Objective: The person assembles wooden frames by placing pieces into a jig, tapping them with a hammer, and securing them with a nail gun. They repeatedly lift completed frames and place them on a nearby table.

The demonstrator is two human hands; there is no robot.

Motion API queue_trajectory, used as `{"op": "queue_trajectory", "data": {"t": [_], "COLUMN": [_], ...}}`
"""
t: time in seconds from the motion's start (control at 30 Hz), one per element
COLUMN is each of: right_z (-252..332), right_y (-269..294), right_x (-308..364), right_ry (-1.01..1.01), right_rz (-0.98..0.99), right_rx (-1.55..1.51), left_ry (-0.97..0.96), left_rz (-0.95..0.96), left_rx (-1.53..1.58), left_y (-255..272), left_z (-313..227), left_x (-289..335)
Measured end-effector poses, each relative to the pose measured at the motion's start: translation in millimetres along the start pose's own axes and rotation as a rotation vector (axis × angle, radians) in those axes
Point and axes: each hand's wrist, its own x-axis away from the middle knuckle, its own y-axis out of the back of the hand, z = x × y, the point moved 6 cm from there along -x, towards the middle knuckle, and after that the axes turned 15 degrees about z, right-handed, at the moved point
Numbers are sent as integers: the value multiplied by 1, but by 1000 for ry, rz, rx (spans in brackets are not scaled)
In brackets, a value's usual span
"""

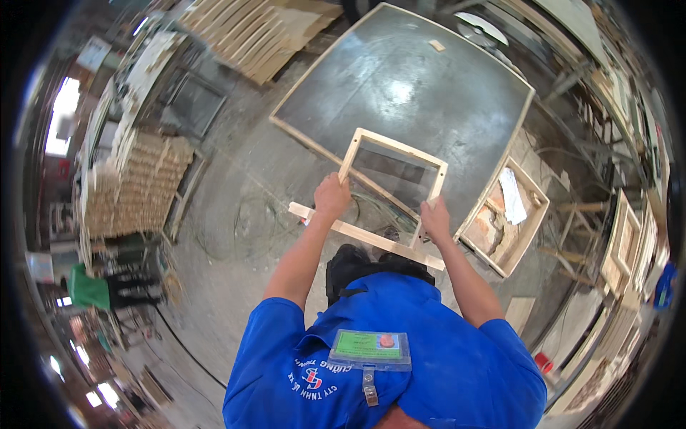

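A: From the left, then: the left hand (332, 194) had its grip curled closed round the left bar (351, 151) of the wooden frame (400, 147)!

B: And that frame hung between both hands, before the body, by the near edge of the metal-topped surface (400, 79). Whether it touched there, I couldn't tell.

A: How did it look to handle?

B: Light, I'd judge, and fairly stiff with those slim bars. Bare wood, so hardly slippery; a hard twist could have strained the corners. The near rail (364, 235) poked out past the left side, apt to snag.

A: Best hold?

B: Both side bars, level. Over right, the right hand's (434, 218) grip was closed too, on the right bar (439, 181).

A: Farther right, an open wooden box (529, 237) beside the surface! Inside, a white sheet (512, 196) and brownish stuff (486, 230) I couldn't identify.
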Motion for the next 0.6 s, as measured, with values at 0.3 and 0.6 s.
{"op": "queue_trajectory", "data": {"t": [0.3,0.6], "right_z": [43,60], "right_y": [-23,-33], "right_x": [-41,-67], "right_ry": [-259,-405], "right_rz": [-243,-281], "right_rx": [70,126], "left_ry": [-139,-303], "left_rz": [202,325], "left_rx": [-205,-241], "left_y": [3,15], "left_z": [6,3], "left_x": [-126,-185]}}
